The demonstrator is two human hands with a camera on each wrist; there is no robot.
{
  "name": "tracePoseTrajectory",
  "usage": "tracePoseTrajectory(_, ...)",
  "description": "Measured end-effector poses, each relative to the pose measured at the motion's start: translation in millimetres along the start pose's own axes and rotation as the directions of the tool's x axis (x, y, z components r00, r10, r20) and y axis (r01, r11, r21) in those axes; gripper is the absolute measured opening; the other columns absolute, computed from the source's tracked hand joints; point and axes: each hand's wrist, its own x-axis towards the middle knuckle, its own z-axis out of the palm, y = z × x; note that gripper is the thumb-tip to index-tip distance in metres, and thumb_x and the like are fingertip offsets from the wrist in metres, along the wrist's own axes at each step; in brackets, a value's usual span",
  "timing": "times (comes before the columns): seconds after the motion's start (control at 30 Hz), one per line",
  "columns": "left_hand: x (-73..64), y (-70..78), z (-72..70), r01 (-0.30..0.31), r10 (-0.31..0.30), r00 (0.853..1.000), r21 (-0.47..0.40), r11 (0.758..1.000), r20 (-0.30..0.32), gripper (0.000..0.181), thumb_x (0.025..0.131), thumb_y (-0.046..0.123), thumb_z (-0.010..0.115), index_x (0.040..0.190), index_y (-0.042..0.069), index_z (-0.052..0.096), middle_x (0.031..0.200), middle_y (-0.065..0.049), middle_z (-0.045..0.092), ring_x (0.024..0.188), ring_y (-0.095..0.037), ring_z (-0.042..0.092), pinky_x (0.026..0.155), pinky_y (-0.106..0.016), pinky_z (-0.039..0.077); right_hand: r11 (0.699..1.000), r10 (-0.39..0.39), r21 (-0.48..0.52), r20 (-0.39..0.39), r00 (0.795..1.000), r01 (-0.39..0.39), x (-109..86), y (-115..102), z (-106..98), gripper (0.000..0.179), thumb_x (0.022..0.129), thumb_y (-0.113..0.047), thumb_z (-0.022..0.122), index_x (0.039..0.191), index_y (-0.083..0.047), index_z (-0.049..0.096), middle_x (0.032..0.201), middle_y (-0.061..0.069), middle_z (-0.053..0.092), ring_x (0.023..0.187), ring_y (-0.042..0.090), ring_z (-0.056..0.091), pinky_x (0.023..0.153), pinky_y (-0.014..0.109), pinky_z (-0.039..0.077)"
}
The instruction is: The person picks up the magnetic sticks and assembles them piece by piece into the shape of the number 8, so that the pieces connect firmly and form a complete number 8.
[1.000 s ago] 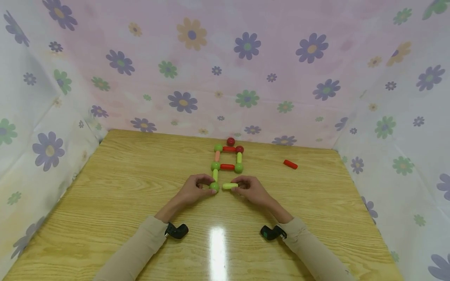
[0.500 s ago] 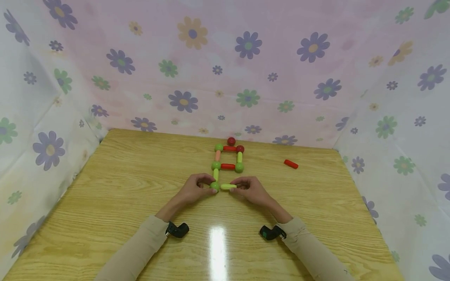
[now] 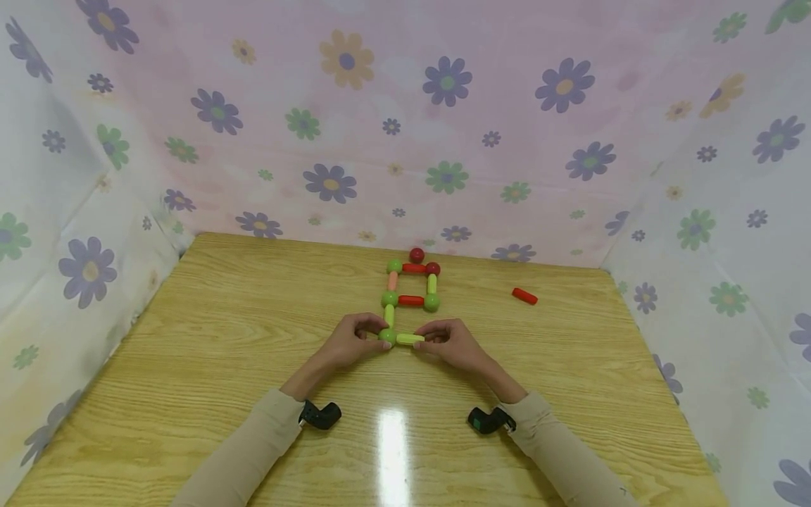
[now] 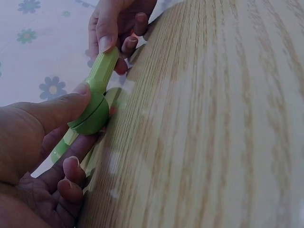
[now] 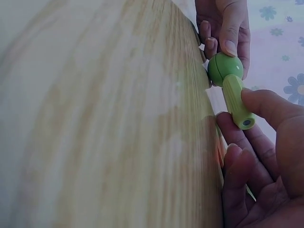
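Observation:
My left hand pinches a green ball between thumb and fingers at the near end of a ball-and-rod figure. My right hand pinches a yellow-green rod, whose left end meets that ball. From the same ball another yellow-green rod runs away to a green ball. Beyond lies a square: a red rod, a green ball, a yellow-green rod, a dark red ball, a red rod, a green ball and an orange rod.
A loose dark red ball sits just behind the square. Off to the right lies a single red rod. The wooden table ends at a flowered cloth behind and at both sides.
My right hand has brought the yellow-green rod leftward, closing the gap to the green ball. The left hand keeps its hold on the ball in nearly the same spot.

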Motion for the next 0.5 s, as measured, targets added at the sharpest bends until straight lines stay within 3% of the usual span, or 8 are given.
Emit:
tracePoseTrajectory(0.33, -0.2, 1.3, 1.0, 0.003, -0.003, 1.000, -0.002, 1.000, -0.005, 0.032, 0.088, 0.016, 0.082, 0.116, 0.005, 0.071, 0.110, -0.010, 0.072, 0.082, -0.018, 0.051, 0.069, -0.027, 0.039, 0.999, 0.017, 0.029, 0.013, 1.000, -0.018, 2.1, 3, -4, 0.028, 0.097, -0.016, 0.071, 0.118, 0.002, 0.072, 0.107, 0.016, 0.074, 0.093, 0.022, 0.069, 0.075, 0.024, 0.054)
tracePoseTrajectory(0.5, -12.8, 27.0, 0.4, -0.008, 0.008, 1.000, -0.006, 1.000, -0.008, 0.030, 0.089, 0.007, 0.077, 0.116, -0.004, 0.068, 0.111, -0.020, 0.071, 0.083, -0.022, 0.050, 0.069, -0.026, 0.037, 0.998, 0.046, 0.047, -0.007, 0.999, -0.045, 1.7, 4, -7, 0.028, 0.101, -0.021, 0.066, 0.118, 0.000, 0.072, 0.099, 0.012, 0.074, 0.076, 0.015, 0.064, 0.058, 0.024, 0.050)
